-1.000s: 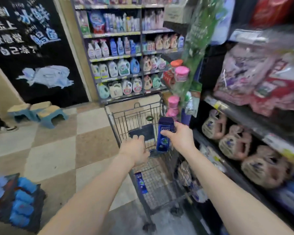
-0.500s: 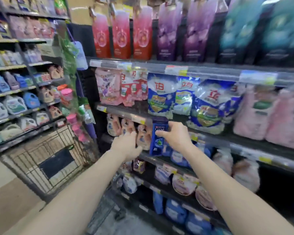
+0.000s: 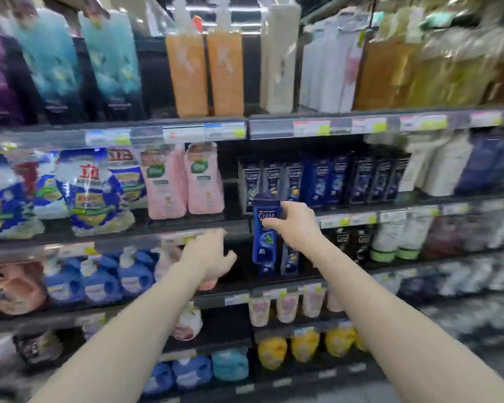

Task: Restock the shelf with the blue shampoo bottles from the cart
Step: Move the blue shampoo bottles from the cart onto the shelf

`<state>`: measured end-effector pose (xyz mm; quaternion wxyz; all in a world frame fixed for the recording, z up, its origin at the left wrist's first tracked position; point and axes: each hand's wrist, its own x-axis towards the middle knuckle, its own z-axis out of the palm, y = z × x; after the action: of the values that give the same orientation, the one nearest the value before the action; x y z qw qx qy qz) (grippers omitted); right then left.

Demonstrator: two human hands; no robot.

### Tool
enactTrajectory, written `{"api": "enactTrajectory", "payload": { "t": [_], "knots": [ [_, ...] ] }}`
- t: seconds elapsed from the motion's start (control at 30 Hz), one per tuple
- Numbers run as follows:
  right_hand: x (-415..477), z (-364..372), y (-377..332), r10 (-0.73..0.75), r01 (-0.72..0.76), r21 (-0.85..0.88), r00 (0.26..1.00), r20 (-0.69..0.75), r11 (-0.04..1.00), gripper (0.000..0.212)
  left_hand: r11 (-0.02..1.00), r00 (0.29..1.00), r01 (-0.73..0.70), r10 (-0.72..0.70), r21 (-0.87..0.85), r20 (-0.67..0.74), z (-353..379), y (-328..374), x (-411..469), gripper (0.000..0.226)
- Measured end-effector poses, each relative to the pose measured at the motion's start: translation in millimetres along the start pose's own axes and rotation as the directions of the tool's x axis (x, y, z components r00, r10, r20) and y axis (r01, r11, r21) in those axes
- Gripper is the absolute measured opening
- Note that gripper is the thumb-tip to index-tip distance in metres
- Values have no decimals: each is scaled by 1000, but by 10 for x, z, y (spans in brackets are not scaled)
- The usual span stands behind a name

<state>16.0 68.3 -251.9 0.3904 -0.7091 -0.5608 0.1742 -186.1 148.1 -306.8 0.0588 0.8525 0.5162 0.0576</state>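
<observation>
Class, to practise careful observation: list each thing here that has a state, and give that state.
blue shampoo bottle: upright, held in the air.
right hand: grips the bottle's upper part.
left hand: fingers loose, holding nothing.
shelved shampoo bottles: standing in a row.

the tall deep-blue plastic shampoo bottle point(image 3: 263, 251) in the right hand point(image 3: 296, 223) bears white lettering and a green leaf patch. behind the grip, dark blue and black plastic bottles point(image 3: 329, 181); left of it, pale pink plastic pouches point(image 3: 165, 184) with green badges; above, orange pump bottles point(image 3: 186, 74).
</observation>
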Motion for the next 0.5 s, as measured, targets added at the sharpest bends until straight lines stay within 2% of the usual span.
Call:
{"api": "enactTrajectory", "payload": {
  "t": [0.07,0.2,0.27,0.4,0.5],
  "knots": [
    [24,-392,333,60,-60,0,997,-42,998,23,997,997,-77,77,-3,25,51,466,217,62],
    [149,-998,932,157,-159,0,974,-165,987,44,980,979,-200,200,-3,37,152,1270,641,56],
    [254,-1245,1192,196,-195,25,956,-218,980,43,967,965,-255,256,-15,55,217,1602,858,57],
    [580,-1630,1632,238,-233,52,932,-272,971,57,950,949,-311,311,-18,48,341,2127,1315,59],
    [833,-1811,1784,236,-225,71,932,-275,972,37,953,952,-303,303,-9,41,414,2367,1611,61]
  ]
}}
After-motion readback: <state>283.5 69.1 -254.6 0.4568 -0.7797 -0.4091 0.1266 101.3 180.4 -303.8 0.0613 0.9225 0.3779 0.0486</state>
